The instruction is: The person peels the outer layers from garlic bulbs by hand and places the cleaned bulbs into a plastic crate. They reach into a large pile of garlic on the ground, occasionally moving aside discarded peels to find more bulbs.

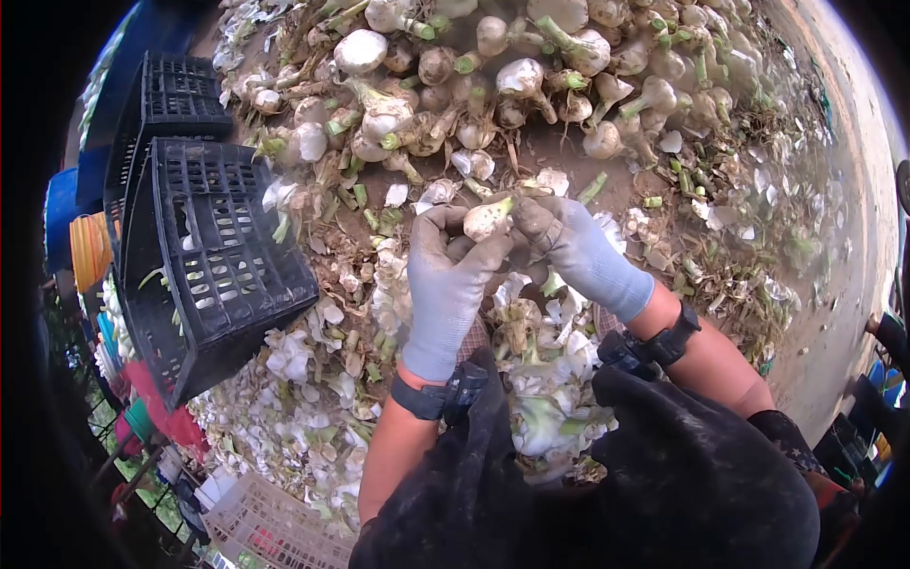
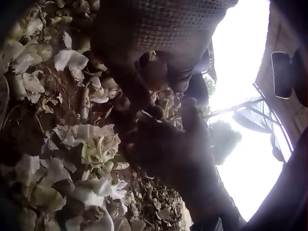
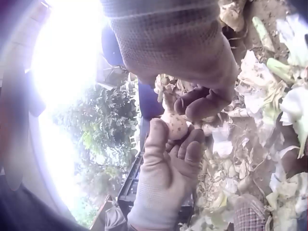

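A garlic bulb (image 1: 485, 220) with a short pale green stem is gripped by my gloved left hand (image 1: 447, 284), thumb on one side and fingers on the other. Brown smudges mark its white skin. My right hand (image 1: 580, 248), in a matching grey glove with darkened fingertips, is right beside the stem end with fingers curled; I cannot tell whether they pinch a bit of skin. From the right wrist, the bulb (image 3: 174, 126) shows upright above the left palm. The left wrist view is dark, and the hands hide much of the bulb there.
A big heap of garlic bulbs (image 1: 559, 57) lies ahead on the soil. Peeled skins (image 1: 284, 417) and cut stem pieces cover the ground around my legs. Black plastic crates (image 1: 218, 237) stand at the left, with a pale crate (image 1: 275, 522) at lower left.
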Tool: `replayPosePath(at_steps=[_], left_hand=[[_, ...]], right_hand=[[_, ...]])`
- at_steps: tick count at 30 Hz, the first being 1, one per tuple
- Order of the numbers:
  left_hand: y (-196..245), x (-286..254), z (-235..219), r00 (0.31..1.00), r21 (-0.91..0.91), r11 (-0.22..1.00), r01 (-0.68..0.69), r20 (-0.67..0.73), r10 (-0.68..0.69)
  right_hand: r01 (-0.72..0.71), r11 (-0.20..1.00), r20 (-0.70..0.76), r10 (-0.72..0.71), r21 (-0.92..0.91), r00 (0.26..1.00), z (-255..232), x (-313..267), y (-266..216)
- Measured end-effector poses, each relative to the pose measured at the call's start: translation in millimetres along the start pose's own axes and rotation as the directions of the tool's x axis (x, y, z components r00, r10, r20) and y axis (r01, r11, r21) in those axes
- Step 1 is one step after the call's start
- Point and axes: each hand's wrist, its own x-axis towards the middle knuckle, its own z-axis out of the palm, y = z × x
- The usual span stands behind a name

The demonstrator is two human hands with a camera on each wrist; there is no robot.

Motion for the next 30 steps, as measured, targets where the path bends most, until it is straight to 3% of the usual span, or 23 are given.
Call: replayPosePath(at_steps=[2, 6, 8, 10, 12, 14, 15, 16, 17, 18, 19, 20, 22, 23, 24, 25, 26, 28, 29, 30], left_hand=[[-5, -2, 10, 0.941, 0.191, 0.922, -0.337, 0.056, 0.333], [-2, -4, -1, 0.973, 0.114, 0.971, -0.208, 0.126, 0.193], [1, -6, 1, 0.971, 0.098, 0.973, -0.211, 0.132, 0.197], [9, -7, 2, 0.971, 0.030, 0.982, -0.184, 0.163, 0.177], [7, -5, -3, 0.964, 0.084, 0.971, -0.223, 0.170, 0.207], [12, -8, -7, 0.973, 0.137, 0.988, -0.066, 0.227, 0.034], [10, -5, -16, 0.973, 0.138, 0.988, -0.064, 0.229, 0.031], [5, -1, -29, 0.945, -0.048, 0.996, 0.081, 0.323, -0.061], [1, 1, -36, 0.896, -0.217, 0.946, 0.240, 0.425, -0.130], [0, -2, -34, 0.897, -0.218, 0.945, 0.245, 0.422, -0.135], [-2, -4, -29, 0.933, -0.132, 0.965, 0.227, 0.314, -0.176], [-3, -4, -26, 0.959, -0.046, 0.976, 0.213, 0.202, -0.200], [-2, -5, -29, 0.946, -0.048, 0.984, 0.174, 0.285, -0.154], [-1, -4, -31, 0.925, -0.045, 0.990, 0.132, 0.364, -0.107], [0, -5, -33, 0.894, -0.043, 0.995, 0.091, 0.443, -0.063], [7, -10, -22, 0.921, 0.080, 0.991, 0.112, 0.365, -0.133], [5, -11, -22, 0.921, 0.082, 0.990, 0.112, 0.367, -0.134], [0, -12, -24, 0.961, 0.253, 0.967, -0.038, 0.273, -0.034], [3, -12, -28, 0.962, 0.254, 0.967, -0.035, 0.271, -0.036], [9, -11, -34, 0.973, 0.238, 0.969, 0.062, 0.203, -0.112]], right_hand=[[0.212, 0.923, 0.034, -0.212, -0.321, 0.977, -4, 8, 4], [0.203, 0.886, -0.004, -0.226, -0.417, 0.974, 2, 7, 3], [-0.066, 0.970, -0.011, 0.065, -0.234, 0.998, 7, -3, -22], [-0.116, 0.961, -0.046, 0.109, -0.250, 0.993, 7, -4, -20], [-0.213, 0.924, -0.042, 0.211, -0.318, 0.977, 6, -6, -30], [-0.188, 0.888, -0.059, 0.179, -0.419, 0.982, 11, -8, -37], [-0.159, 0.841, -0.069, 0.144, -0.517, 0.987, 13, -9, -37], [-0.160, 0.841, -0.069, 0.146, -0.516, 0.987, 12, -10, -33], [0.036, 0.692, -0.006, -0.058, -0.721, 0.998, 12, -11, -26], [0.208, 0.462, 0.107, -0.234, -0.862, 0.966, 13, -14, -21], [0.184, 0.348, 0.107, -0.228, -0.919, 0.968, 18, -17, -27], [0.186, 0.344, 0.110, -0.229, -0.921, 0.967, 14, -14, -19], [0.366, 0.429, 0.164, -0.437, -0.826, 0.884, 7, -7, -2], [0.366, 0.430, 0.164, -0.437, -0.826, 0.884, 5, -8, 1], [0.222, 0.806, 0.069, -0.221, -0.548, 0.973, 8, -11, -6], [-0.015, 0.987, 0.077, 0.028, -0.160, 0.997, 10, -12, -10], [-0.014, 0.987, 0.075, 0.026, -0.159, 0.997, 9, -10, -9], [-0.088, 0.908, 0.006, 0.099, -0.410, 0.995, 7, -5, -6], [-0.089, 0.908, 0.007, 0.101, -0.409, 0.995, 6, -7, -5], [-0.067, 0.921, 0.048, 0.092, -0.383, 0.995, 6, -11, -4]])
